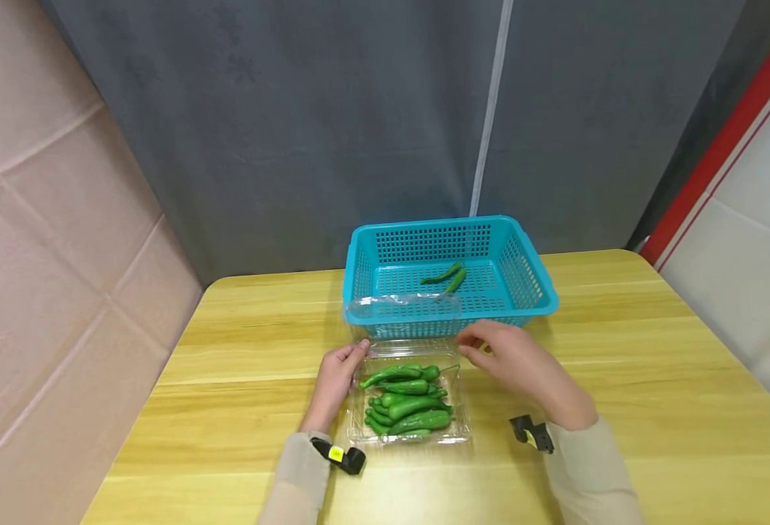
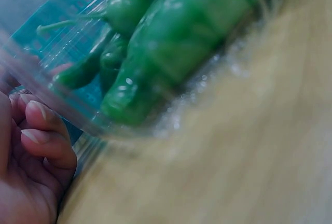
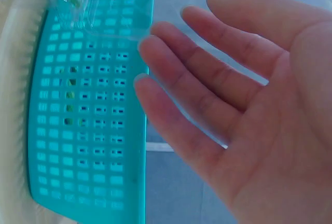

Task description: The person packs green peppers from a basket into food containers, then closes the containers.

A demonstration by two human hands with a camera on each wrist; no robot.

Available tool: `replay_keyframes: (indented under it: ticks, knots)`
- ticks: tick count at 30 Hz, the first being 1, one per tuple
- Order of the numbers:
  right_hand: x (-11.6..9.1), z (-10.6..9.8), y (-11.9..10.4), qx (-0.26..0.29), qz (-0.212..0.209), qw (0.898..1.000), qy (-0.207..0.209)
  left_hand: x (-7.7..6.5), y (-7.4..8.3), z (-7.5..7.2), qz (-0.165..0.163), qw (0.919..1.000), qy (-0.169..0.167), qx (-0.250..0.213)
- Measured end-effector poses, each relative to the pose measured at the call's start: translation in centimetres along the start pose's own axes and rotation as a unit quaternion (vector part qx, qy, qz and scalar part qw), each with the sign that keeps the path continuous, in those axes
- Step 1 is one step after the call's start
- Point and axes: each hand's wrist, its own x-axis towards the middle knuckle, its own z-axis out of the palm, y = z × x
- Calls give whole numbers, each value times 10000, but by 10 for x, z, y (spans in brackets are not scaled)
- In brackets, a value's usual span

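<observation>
A clear plastic clamshell container point(image 1: 461, 432) stands open on the table, its lid point(image 1: 406, 343) raised at the back, in front of the basket. Several green peppers point(image 1: 418, 405) lie heaped in its base, one with a long thin stem at the right. My left hand point(image 1: 335, 375) pinches the container's left side near the hinge; its curled fingers point(image 2: 49, 143) show at the plastic edge in the left wrist view. At the right end of the hinge hovers my right hand point(image 1: 510, 357), its fingers point(image 3: 181, 94) loosely extended and apart, with nothing gripped.
Behind the container stands a blue plastic basket point(image 1: 536, 299) with slotted walls, holding a couple of green peppers point(image 1: 456, 281). The wooden table point(image 1: 240, 408) ends at a dark grey curtain point(image 1: 293, 146). Pale panels flank both sides.
</observation>
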Motion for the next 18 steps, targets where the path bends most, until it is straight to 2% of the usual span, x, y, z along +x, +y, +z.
replay_keyframes:
  ticks: [6,12,18]
  knots:
    - [-1,-7,10,129,67,9996,237,0,0,-1,-20,10000,-8,-33]
    - [-4,-11,21,56,10,9977,673,0,0,-1,-59,10000,5,-66]
    - [-7,-15,28,77,290,9946,990,0,1,0,-68,10000,0,-47]
